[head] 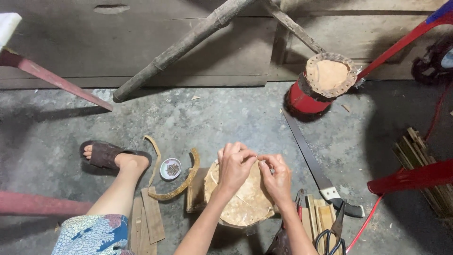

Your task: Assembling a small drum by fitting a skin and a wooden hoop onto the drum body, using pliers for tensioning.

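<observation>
A small drum with a tan hide skin (245,200) stands on the concrete floor right in front of me. My left hand (234,165) and my right hand (276,174) meet over its far edge, fingers pinched together on the rim of the hide. Whether something thin sits between the fingertips I cannot tell. A second drum (317,87) with a red body and a hide with punched holes around its edge lies tilted further back on the right.
A long hand saw (311,163) lies right of the drum, with wood slats (316,217) and black scissors (332,236) near it. A small bowl (170,169), curved hide strips (181,182), my sandalled foot (111,156) and flat wood pieces (148,217) lie to the left. Red stool legs (415,177) and stacked sticks (420,156) stand right.
</observation>
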